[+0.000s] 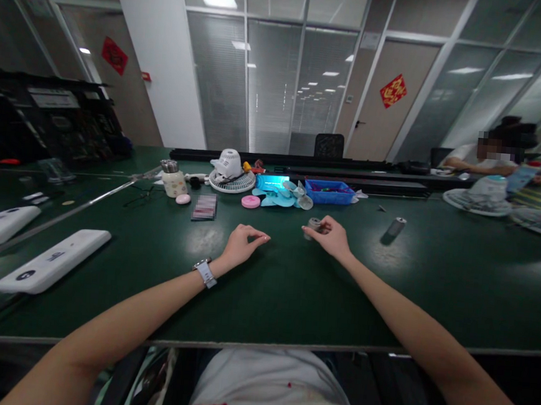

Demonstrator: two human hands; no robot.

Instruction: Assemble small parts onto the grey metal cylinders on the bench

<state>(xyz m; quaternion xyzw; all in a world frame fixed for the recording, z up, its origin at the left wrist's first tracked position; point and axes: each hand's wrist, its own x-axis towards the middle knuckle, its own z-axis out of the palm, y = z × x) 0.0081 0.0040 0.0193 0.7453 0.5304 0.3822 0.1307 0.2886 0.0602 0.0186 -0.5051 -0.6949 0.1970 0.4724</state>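
Observation:
Over the middle of the dark green table (261, 314), my left hand (244, 245) has its thumb and fingertips pinched together; whatever may be between them is too small to name. My right hand (331, 235) grips a small grey cylindrical part (313, 226) between thumb and fingers, low over the table. To the right of that hand stands a grey cylinder (396, 226). Beyond the hands are a blue tray (329, 193) with small items, light blue fan blades (280, 197), a lit screen (272, 183) and a round pink piece (250, 201).
White fan parts (229, 169) lie at the back, near a bottle (173, 179). A dark flat object (204, 207) is left of centre. Two white devices (55, 260) lie at the left. Another fan (481, 194) and a seated person (480, 158) are at the right.

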